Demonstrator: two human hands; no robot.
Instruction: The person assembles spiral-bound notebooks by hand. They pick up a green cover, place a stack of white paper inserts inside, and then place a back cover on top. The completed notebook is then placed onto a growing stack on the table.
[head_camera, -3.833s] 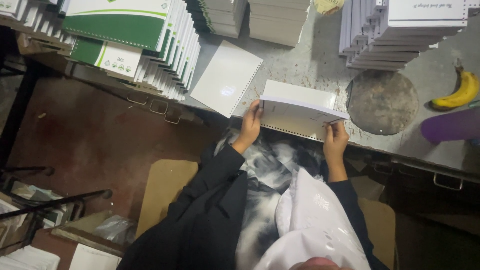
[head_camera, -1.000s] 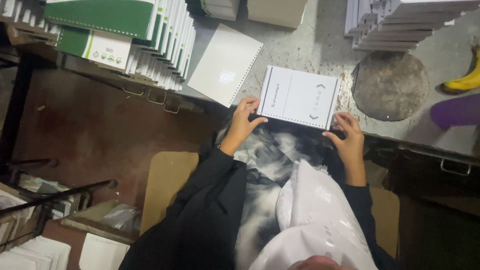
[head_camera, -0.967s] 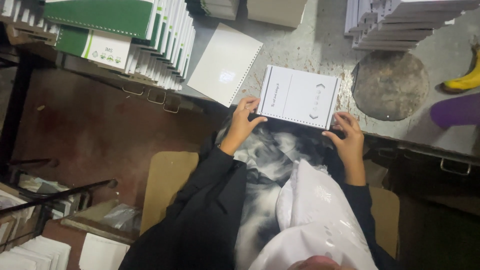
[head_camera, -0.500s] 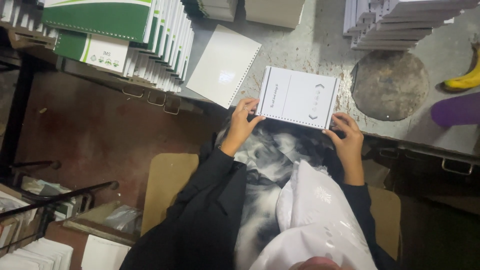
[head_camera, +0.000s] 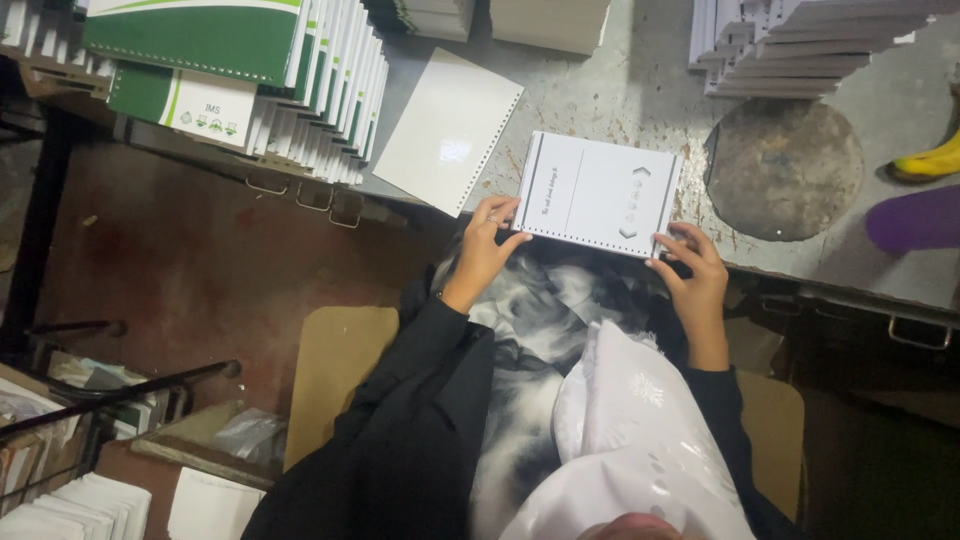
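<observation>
Squaring step in hand: your left hand (head_camera: 485, 245) and right hand (head_camera: 692, 270) pinch the near corners of the punched white sheet stack (head_camera: 598, 194), lying flat on the bench (head_camera: 640, 80) edge between them. Next, I judge, calls for aligned holes.

A grey table (head_camera: 640, 90) bears a white booklet (head_camera: 598, 193), loose sheet (head_camera: 448, 130) and stacks (head_camera: 800, 45).
</observation>
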